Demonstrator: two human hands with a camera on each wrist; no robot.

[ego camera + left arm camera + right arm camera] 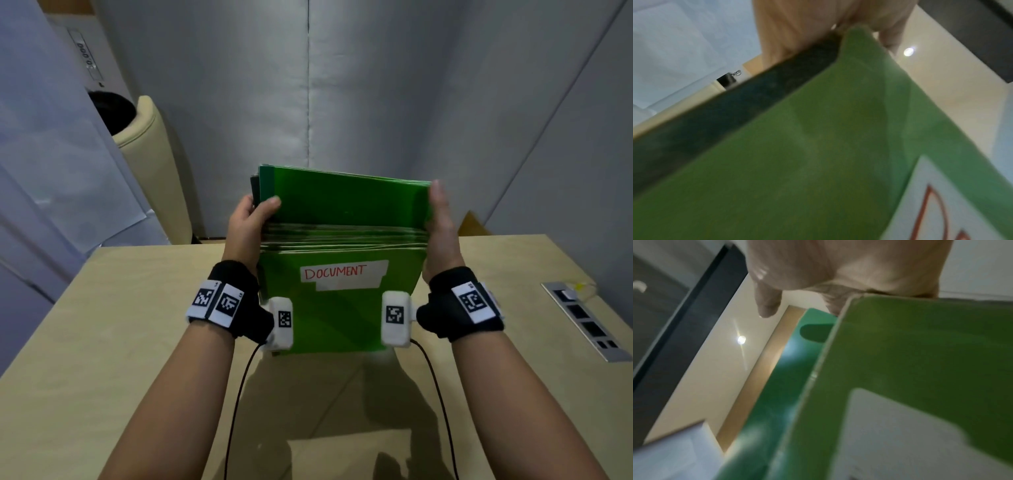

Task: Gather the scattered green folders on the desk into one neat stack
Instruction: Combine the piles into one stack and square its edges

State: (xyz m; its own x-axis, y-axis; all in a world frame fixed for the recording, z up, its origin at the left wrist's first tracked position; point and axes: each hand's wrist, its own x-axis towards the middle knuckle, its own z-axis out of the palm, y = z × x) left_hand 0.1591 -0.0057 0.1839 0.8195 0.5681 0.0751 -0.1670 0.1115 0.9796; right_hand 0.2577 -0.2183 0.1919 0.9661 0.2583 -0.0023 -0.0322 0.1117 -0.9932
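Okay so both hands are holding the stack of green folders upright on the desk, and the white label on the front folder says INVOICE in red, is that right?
Not quite. The label on the front of the green folders reads DOCUMENT in red, not INVOICE; the head view shows it plainly. The rest holds: the left hand and right hand hold the stack by its sides, standing on the desk.

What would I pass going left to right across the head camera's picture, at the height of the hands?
Cream chair → left hand → green folders → right hand → socket panel set in the desk.
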